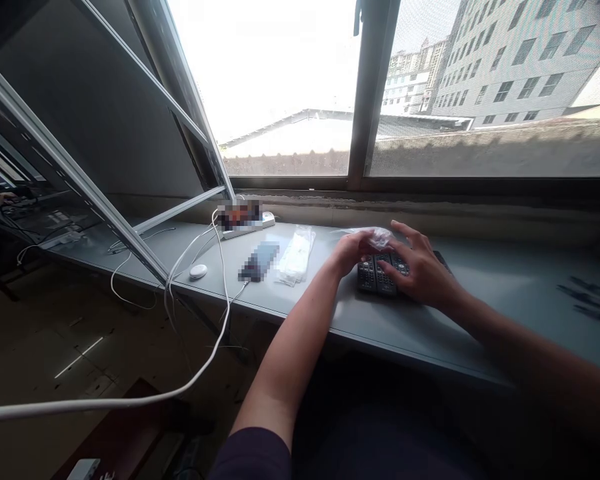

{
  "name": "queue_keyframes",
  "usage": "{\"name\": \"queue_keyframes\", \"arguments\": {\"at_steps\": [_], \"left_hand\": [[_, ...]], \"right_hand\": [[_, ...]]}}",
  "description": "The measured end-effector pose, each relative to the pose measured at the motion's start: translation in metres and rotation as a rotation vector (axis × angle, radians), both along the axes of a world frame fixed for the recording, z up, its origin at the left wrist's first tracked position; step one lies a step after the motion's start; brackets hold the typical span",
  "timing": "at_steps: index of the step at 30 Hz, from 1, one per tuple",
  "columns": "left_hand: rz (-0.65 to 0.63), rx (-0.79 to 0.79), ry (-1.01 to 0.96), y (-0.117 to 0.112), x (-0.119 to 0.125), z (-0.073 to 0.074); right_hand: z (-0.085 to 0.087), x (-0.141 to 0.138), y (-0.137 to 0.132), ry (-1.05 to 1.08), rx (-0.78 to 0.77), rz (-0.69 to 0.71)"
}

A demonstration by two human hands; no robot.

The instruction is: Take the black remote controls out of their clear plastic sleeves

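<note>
Two black remote controls [377, 275] lie side by side on the grey window-side table [505, 293]. My left hand [349, 252] is closed on a crumpled clear plastic bag [377, 237] just above the remotes' far end. My right hand [420, 267] rests over the remotes with its fingers spread, fingertips touching the buttons.
Left of my hands lie a clear packet of white items [296, 255], a dark phone [259, 261] on a white cable [200, 363], a small white round device [198, 271] and a white power strip [245, 223]. A slanted metal frame [80, 177] crosses the left side. Dark items [587, 300] lie far right.
</note>
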State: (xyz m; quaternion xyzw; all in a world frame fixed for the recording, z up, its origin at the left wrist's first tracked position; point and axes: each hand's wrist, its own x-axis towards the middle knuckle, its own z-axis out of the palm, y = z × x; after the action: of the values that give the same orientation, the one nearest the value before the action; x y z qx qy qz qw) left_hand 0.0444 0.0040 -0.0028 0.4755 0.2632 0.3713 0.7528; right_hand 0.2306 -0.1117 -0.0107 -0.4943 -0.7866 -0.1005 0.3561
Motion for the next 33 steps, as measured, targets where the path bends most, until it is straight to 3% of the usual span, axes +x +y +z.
{"name": "queue_keyframes", "arguments": {"at_steps": [6, 19, 27, 33], "left_hand": [[-0.089, 0.081, 0.032, 0.001, -0.001, -0.003], [0.010, 0.061, 0.012, 0.004, 0.000, -0.005], [0.058, 0.052, 0.017, 0.004, 0.003, -0.007], [0.033, 0.044, -0.001, 0.004, 0.002, -0.006]], "right_hand": [[-0.001, 0.003, 0.002, 0.079, 0.002, -0.048], [0.009, -0.003, -0.006, 0.088, 0.083, -0.083], [0.007, -0.007, -0.003, 0.065, 0.051, 0.090], [0.004, -0.003, 0.000, 0.080, 0.057, 0.078]]}}
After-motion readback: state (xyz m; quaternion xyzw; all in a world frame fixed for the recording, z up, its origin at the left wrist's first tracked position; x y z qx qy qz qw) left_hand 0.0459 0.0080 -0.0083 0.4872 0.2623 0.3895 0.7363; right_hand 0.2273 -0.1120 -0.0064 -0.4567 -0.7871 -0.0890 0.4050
